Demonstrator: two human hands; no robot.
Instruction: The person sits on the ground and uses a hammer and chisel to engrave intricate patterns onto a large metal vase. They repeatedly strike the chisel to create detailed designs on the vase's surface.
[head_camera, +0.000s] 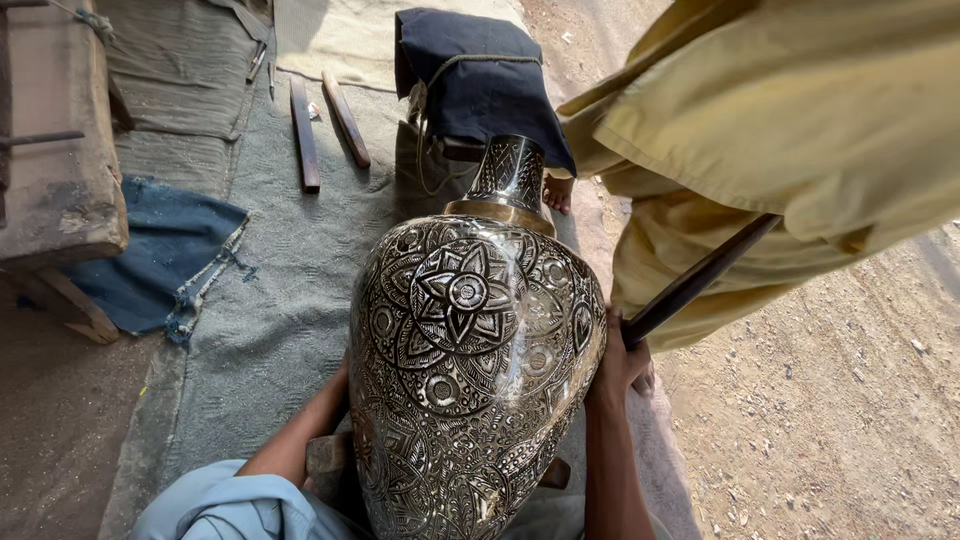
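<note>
**Engraved vase held on its side between two hands**

While the big engraved metal vase (470, 350) lies tilted across the person's lap, its neck (510, 172) points away toward a dark blue cushion (480, 75) and its wide belly fills the middle of the view. Flower and scroll patterns in silver on black cover the whole body, and a plain brass band circles the base of the neck.

The right hand (618, 365) is pressed against the vase's right flank, and its fingers are closed on the lower end of a dark rod (700, 280) that slants up and to the right, across the yellow clothing (780, 130) of another person standing close by. That person's bare foot (558, 192) shows just beside the vase's neck.

The left hand is hidden behind the vase's left side; only the forearm (300, 435) and a light blue sleeve (225, 505) can be seen reaching toward it, so its grip cannot be told.

A grey mat (280, 290) covers the ground under the vase. On it, well apart from the vase, lie two wooden sticks (325, 125) and a crumpled blue cloth (165, 255), with sandy ground (830, 420) to the right
</note>
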